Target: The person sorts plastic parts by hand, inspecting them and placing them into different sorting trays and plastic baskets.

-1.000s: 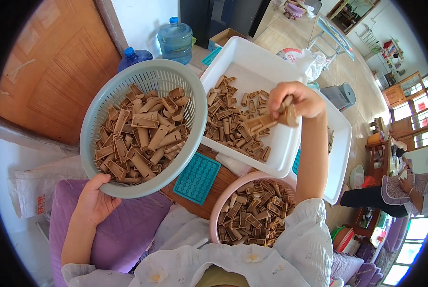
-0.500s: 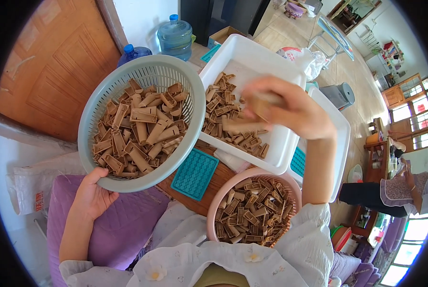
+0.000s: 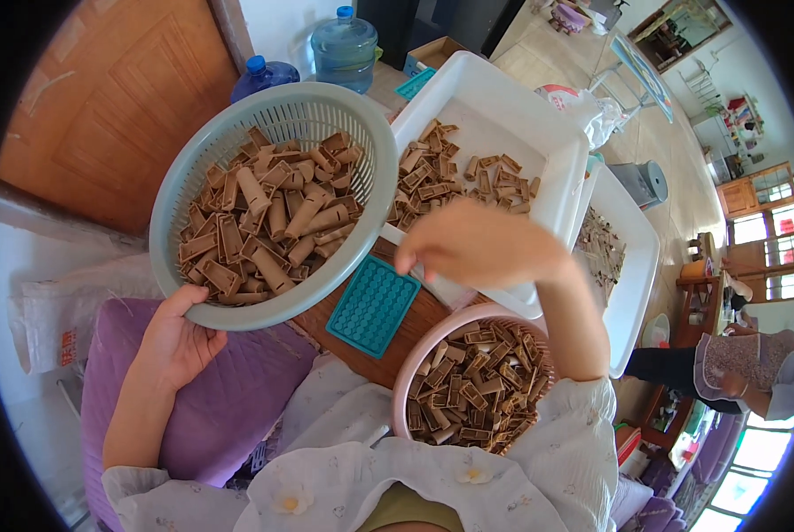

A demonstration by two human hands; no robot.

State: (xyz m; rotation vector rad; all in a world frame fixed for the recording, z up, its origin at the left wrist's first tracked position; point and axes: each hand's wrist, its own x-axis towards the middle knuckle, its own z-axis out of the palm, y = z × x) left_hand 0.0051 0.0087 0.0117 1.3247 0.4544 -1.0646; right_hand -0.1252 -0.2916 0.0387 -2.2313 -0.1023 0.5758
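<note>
My left hand (image 3: pixel 180 339) grips the near rim of a grey-green slotted basket (image 3: pixel 381 168), thumb over the edge. The basket is tilted and heaped with brown half-tube pieces (image 3: pixel 253 191). My right hand (image 3: pixel 481 246) is over the near edge of a white tub (image 3: pixel 552 177), just right of the basket. Its fingers point left and down, partly smeared, and no piece shows in them. Loose brown pieces (image 3: pixel 431 173) lie in the tub, mostly on its left side. A pink basket (image 3: pixel 403 390) close to my lap holds more brown pieces (image 3: pixel 477 386).
A teal dimpled tray (image 3: pixel 373 306) lies on the wooden surface between the baskets. A second white tub (image 3: pixel 641 257) with greyish scraps stands at the right. Large water bottles (image 3: pixel 344 53) stand behind the basket. A purple cushion (image 3: pixel 237 390) is at my left. Another person (image 3: pixel 743 368) is farther right.
My right hand has come from above the tub toward me and slightly left. The brown pieces it held no longer show in it. My left hand keeps its hold on the rim.
</note>
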